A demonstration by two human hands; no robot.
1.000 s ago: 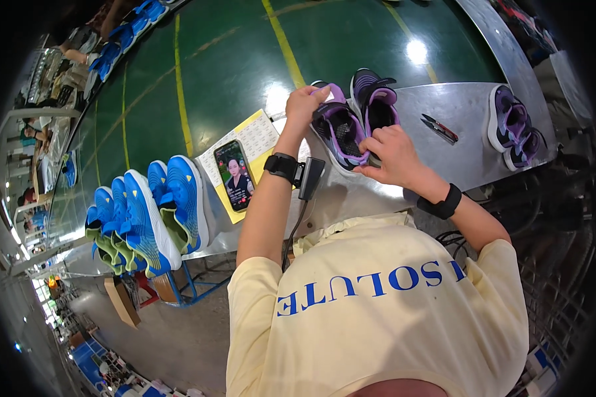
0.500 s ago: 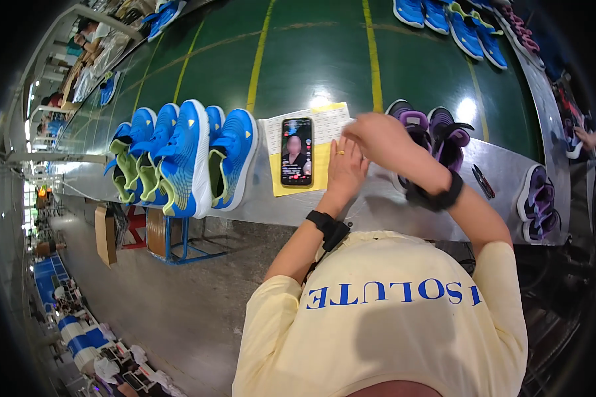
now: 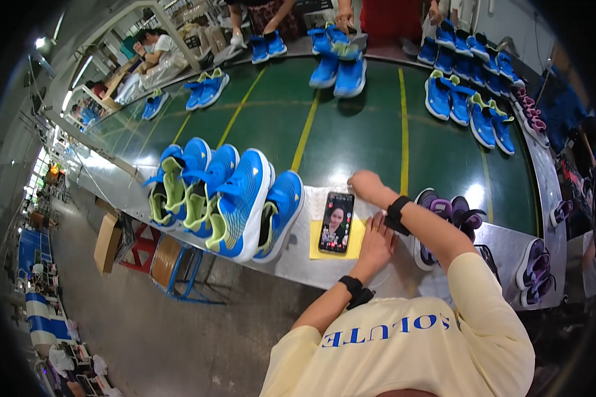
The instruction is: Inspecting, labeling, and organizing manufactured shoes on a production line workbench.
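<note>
A phone (image 3: 336, 223) with a lit screen lies on a yellow sheet (image 3: 317, 246) at the metal table's edge. A whitish sheet (image 3: 316, 201) shows above the yellow one, partly under the phone. My left hand (image 3: 376, 243) rests flat beside the phone, fingers stretched over the yellow sheet's right side. Beyond it, my right hand (image 3: 367, 186) is at the whitish sheet's upper right corner. Its fingers are bent together; what they pinch, if anything, is too small to tell. Blue running shoes (image 3: 242, 198) stand in a cluster left of the phone. Purple-black shoes (image 3: 462, 215) sit right of my right forearm.
A green conveyor belt (image 3: 271, 132) with yellow lines runs beyond the table, carrying pairs of blue shoes (image 3: 349, 76). Across it, co-workers' hands (image 3: 281, 20) handle shoes. More purple shoes (image 3: 535, 271) stand at the far right. A wooden-seated stool (image 3: 167, 261) stands below left.
The view has tilted up, bringing the belt's far side and co-workers into sight. My right hand stays by the sheet's upper corner, its arm stretched farther forward. My left hand still lies beside the phone.
</note>
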